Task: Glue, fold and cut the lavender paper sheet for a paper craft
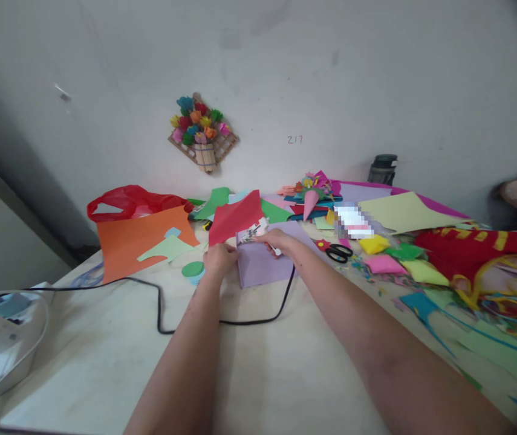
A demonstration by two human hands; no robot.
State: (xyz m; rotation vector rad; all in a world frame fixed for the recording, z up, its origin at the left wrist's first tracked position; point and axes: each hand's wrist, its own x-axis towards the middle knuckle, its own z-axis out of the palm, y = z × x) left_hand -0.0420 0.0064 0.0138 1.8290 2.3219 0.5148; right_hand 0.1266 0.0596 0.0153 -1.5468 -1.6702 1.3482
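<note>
A light purple paper sheet [262,269] lies in front of me, with a second purple part reaching behind my right forearm. My left hand [221,260] is closed at its left edge, fingers together on the paper's side. Over the upper part of the sheet, my right hand [276,240] is wrapped round a white, dark-patterned glue gun [254,230], its front end pointing left toward the paper's left edge. A black cord [253,323] loops under my arms up to the purple paper. Whether the tip touches the paper I cannot tell.
Red paper [239,216] and orange paper [143,241] lie behind and left. Green discs [192,269] are near my left hand. Black-handled scissors [340,253] and colored packets [385,264] lie right. A white power strip [2,332] sits far left.
</note>
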